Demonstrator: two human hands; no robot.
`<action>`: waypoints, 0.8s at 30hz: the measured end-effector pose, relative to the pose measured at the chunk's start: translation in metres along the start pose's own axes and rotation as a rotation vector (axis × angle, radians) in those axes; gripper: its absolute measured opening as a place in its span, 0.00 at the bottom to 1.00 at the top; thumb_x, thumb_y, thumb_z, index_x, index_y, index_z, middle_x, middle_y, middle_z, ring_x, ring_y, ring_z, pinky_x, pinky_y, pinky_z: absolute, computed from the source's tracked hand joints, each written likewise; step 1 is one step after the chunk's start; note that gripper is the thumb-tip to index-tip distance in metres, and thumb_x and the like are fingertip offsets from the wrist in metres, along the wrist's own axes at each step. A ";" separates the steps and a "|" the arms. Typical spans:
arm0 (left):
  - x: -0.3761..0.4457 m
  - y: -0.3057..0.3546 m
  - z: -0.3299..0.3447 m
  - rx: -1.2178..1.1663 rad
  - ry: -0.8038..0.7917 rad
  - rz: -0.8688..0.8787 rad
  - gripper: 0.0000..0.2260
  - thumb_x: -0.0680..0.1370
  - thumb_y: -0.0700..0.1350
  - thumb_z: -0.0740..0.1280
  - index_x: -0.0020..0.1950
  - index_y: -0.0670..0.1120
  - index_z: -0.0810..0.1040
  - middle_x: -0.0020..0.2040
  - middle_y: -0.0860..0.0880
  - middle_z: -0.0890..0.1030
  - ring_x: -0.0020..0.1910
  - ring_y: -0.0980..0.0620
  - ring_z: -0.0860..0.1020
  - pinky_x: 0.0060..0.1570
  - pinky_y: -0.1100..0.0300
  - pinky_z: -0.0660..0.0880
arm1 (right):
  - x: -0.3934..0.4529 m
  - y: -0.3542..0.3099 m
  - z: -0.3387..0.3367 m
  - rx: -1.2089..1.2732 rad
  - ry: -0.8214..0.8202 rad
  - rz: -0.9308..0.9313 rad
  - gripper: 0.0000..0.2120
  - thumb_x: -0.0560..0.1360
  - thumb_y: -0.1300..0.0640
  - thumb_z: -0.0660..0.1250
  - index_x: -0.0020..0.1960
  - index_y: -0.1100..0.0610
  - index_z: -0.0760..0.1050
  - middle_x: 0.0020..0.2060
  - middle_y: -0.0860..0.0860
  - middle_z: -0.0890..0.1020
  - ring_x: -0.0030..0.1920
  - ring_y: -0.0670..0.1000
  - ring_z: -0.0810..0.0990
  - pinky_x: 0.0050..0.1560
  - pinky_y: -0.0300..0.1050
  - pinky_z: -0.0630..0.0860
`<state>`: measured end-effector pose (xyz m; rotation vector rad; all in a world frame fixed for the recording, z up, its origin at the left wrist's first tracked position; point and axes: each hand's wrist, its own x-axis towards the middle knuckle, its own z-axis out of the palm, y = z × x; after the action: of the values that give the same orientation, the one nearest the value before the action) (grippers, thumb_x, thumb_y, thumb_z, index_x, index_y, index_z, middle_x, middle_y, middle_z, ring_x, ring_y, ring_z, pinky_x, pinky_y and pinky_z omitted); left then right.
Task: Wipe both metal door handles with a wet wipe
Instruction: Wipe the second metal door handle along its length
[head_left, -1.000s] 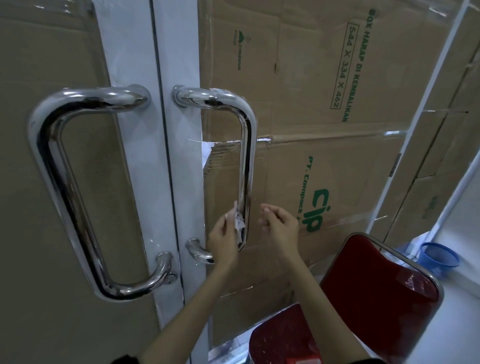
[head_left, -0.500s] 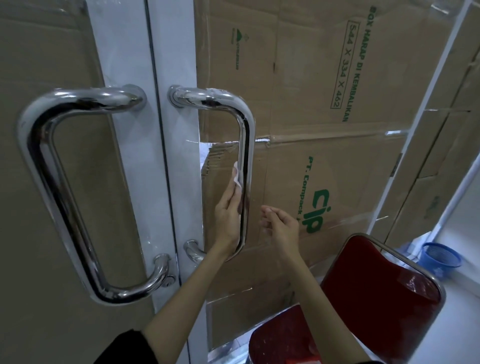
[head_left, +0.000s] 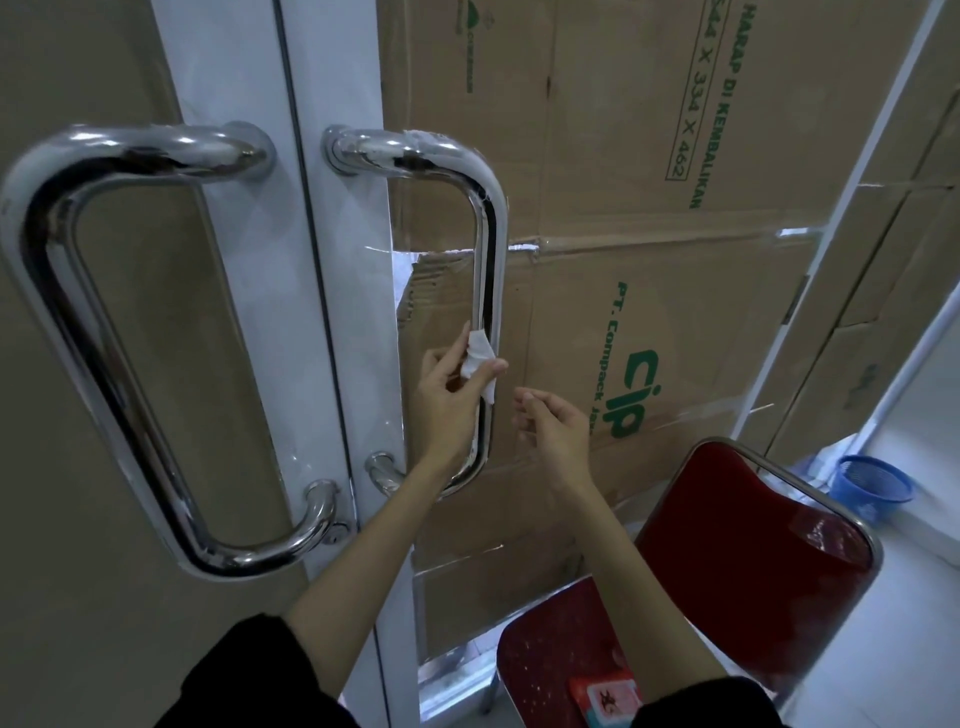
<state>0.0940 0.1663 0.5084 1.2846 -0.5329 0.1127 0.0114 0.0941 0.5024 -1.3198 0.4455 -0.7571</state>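
Two polished metal door handles are mounted on a white-framed double door. The left handle (head_left: 67, 332) is a large loop nobody touches. The right handle (head_left: 491, 228) has a vertical bar. My left hand (head_left: 449, 400) pinches a crumpled white wet wipe (head_left: 479, 358) between thumb and fingers and holds it against the lower middle of that bar. My right hand (head_left: 553, 431) hovers just right of the bar, fingers loosely curled, holding nothing.
Flattened cardboard boxes (head_left: 649, 156) with green print cover the glass behind the right door. A red chair (head_left: 753, 545) with a metal frame stands at lower right, a pink packet (head_left: 605, 699) on its seat. A blue basket (head_left: 870, 488) sits on the floor further right.
My left hand slid the wipe up the right handle's bar from its lower end, then eased slightly down. The right hand stayed beside the bar. The view came closer to the door.
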 end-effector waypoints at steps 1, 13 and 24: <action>-0.006 -0.009 -0.003 0.022 -0.005 -0.053 0.24 0.71 0.43 0.74 0.66 0.50 0.74 0.44 0.54 0.69 0.42 0.60 0.73 0.49 0.65 0.74 | -0.001 0.004 0.000 -0.006 0.001 0.010 0.06 0.78 0.62 0.63 0.49 0.59 0.79 0.35 0.51 0.78 0.35 0.45 0.75 0.32 0.28 0.72; -0.028 0.008 -0.053 -0.013 -0.277 -0.300 0.09 0.79 0.45 0.63 0.53 0.45 0.82 0.45 0.44 0.83 0.44 0.49 0.80 0.47 0.58 0.78 | -0.024 0.015 -0.001 0.076 -0.187 0.031 0.12 0.77 0.58 0.66 0.56 0.64 0.78 0.42 0.56 0.82 0.39 0.48 0.80 0.38 0.38 0.78; -0.032 0.014 -0.054 -0.081 -0.324 -0.515 0.13 0.81 0.46 0.60 0.60 0.41 0.78 0.53 0.42 0.82 0.51 0.47 0.79 0.55 0.54 0.75 | -0.011 0.005 -0.008 -0.225 -0.160 -0.069 0.09 0.70 0.64 0.73 0.49 0.59 0.77 0.40 0.53 0.80 0.38 0.47 0.78 0.38 0.37 0.76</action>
<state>0.0781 0.2275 0.4970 1.3304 -0.4589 -0.5482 -0.0005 0.0963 0.4947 -1.6001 0.3657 -0.6659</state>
